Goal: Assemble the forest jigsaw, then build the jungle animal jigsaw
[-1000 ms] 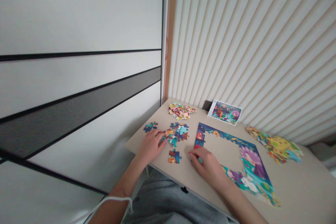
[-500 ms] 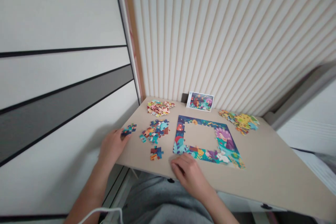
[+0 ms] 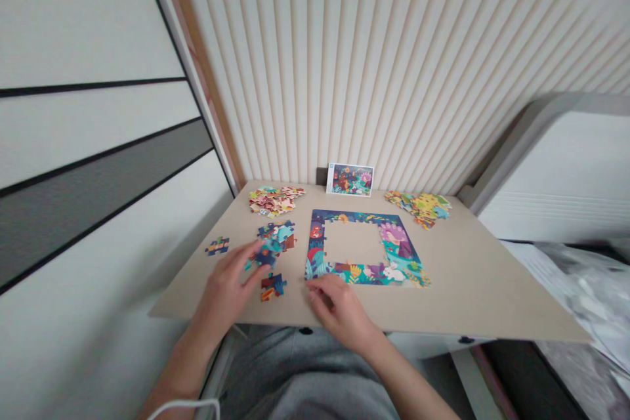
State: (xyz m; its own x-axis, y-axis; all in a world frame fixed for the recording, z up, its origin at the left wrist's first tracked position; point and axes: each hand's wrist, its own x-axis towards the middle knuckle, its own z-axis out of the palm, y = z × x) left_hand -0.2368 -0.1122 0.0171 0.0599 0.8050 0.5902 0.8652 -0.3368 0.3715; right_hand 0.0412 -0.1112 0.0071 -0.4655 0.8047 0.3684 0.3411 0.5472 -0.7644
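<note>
- my left hand (image 3: 239, 275), left of lower centre, is pinching a flat dark blue-and-teal cardboard puzzle piece (image 3: 267, 254) over a loose blue, teal and brown heap of pieces (image 3: 283, 231).
- my right hand (image 3: 327, 298), low centre, is curled by the border's near left corner; can't tell if it grips anything.
- that rectangular multicoloured puzzle border (image 3: 352, 273), centre frame, looks joined on four sides: done, i'd judge.
- left over: its unfilled middle, plus red-and-cream pieces (image 3: 273, 202) left of centre, yellow-green ones (image 3: 424, 207) right.
</note>
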